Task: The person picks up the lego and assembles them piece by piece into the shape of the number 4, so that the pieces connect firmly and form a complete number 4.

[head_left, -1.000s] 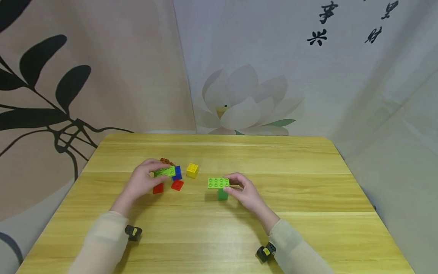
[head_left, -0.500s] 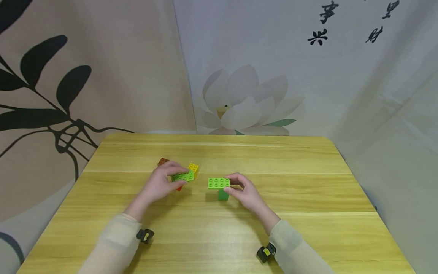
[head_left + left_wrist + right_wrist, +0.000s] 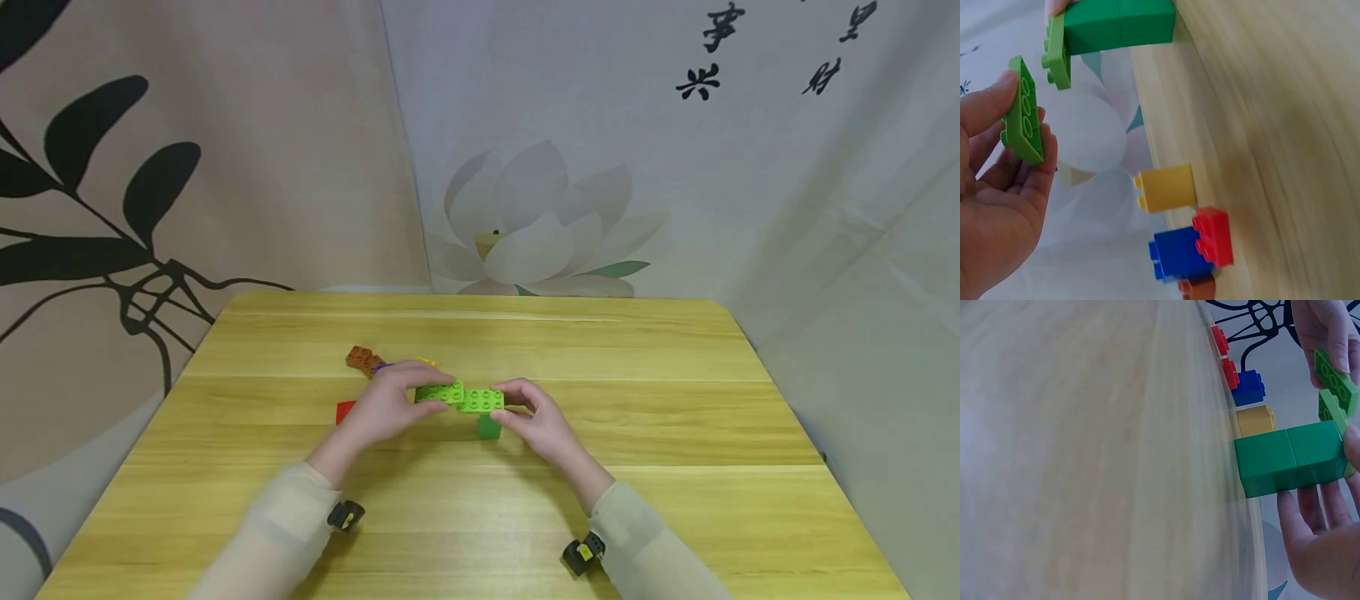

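My left hand (image 3: 386, 408) pinches a lime green flat toy brick (image 3: 1024, 115) between thumb and fingers, off the table. In the left wrist view, its hollow underside shows and a gap separates it from the other lime flat brick (image 3: 1058, 53). That second one lies across the top of two stacked dark green bricks (image 3: 1291, 459), sticking out to the left. My right hand (image 3: 536, 421) grips the stack near its top, at the right end of the upper flat brick. The held brick sits slightly higher than the stack's top, at its left.
Left of the stack on the wooden table (image 3: 637, 375) lie a yellow brick (image 3: 1167, 187), a blue brick (image 3: 1182, 253), red flat bricks (image 3: 1230, 373) and brown pieces (image 3: 363, 359). My left hand partly covers them in the head view. A printed curtain hangs behind the table.
My left hand has carried the lime flat brick rightward from over the loose bricks to beside the stack's top. My right hand and the stack have stayed in place.
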A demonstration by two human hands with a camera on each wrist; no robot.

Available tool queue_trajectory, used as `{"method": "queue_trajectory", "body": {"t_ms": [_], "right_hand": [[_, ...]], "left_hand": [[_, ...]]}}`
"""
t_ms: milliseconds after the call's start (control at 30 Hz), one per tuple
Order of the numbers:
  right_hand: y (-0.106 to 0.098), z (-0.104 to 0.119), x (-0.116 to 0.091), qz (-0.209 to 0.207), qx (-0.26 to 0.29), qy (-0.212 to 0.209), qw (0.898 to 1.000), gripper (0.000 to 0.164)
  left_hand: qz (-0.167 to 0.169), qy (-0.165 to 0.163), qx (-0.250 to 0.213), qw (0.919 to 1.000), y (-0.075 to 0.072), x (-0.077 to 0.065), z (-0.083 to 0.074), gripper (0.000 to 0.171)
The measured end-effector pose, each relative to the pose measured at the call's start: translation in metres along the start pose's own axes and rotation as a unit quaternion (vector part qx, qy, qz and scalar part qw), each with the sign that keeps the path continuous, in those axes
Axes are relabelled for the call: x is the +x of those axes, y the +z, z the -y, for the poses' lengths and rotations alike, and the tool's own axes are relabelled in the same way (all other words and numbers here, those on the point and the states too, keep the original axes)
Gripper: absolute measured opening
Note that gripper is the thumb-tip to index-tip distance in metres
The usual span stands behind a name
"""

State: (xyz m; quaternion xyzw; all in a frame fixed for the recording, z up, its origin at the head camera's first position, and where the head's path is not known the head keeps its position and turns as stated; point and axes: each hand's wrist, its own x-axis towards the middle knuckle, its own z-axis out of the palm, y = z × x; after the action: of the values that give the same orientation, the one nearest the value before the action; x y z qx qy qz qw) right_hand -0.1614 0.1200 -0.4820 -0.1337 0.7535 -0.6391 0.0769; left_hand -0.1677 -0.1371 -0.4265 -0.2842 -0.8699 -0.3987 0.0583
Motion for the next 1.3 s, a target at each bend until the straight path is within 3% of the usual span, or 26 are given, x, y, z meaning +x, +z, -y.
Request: {"method": "queue_trajectory", "body": {"t_ms": [400, 600, 900, 1300], "right_hand": [[-0.001, -0.002, -0.001, 0.002, 0.007, -0.002, 1.0, 0.033], [-0.002, -0.002, -0.001, 0.005, 0.009, -0.024, 1.0, 0.034], [-0.002, -0.002, -0.001, 0.005, 0.002, -0.025, 1.0, 0.032], [-0.001, -0.003, 0.0, 0.003, 0.007, -0.018, 1.0, 0.032]], "left_hand": [[0.033, -0.036, 0.002, 0.9988, 0.009, 0.01, -0.013, 0.032], [0.04, -0.03, 0.008, 0.9987, 0.011, 0.011, -0.015, 0.032], [0.04, -0.04, 0.007, 0.9984, 0.015, 0.012, -0.013, 0.032], [0.047, -0.023, 0.021, 0.9984, 0.015, 0.012, -0.011, 0.03]]}}
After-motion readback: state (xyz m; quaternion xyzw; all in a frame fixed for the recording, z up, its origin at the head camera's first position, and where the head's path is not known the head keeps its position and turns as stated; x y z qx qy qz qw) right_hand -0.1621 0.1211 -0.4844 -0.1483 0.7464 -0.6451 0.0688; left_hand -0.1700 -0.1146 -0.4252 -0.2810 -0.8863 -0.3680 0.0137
